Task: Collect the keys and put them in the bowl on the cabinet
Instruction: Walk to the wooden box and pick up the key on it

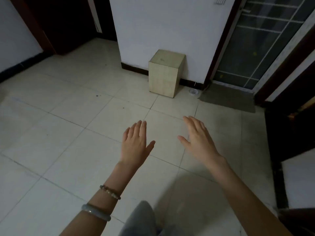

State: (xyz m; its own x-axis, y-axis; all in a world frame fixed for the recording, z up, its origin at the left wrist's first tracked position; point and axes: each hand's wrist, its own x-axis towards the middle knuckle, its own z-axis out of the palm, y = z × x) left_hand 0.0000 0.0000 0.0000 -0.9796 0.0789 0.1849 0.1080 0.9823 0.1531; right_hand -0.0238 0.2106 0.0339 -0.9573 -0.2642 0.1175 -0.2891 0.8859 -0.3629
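Observation:
My left hand [135, 143] is held out flat over the tiled floor, palm down, fingers spread, holding nothing. Two bracelets sit on its forearm. My right hand [198, 138] hovers beside it in the same way, open and empty. No keys and no bowl show anywhere in the head view. A small pale wooden box-like cabinet [164, 74] stands on the floor against the white wall, ahead of both hands, with nothing on its top.
Pale floor tiles [76, 125] fill the room. A small round white dish-like thing [193, 91] lies on the floor right of the cabinet. A grey doormat [228, 97] lies before a glass door with bars [259, 40]. Dark doorways open at left and right.

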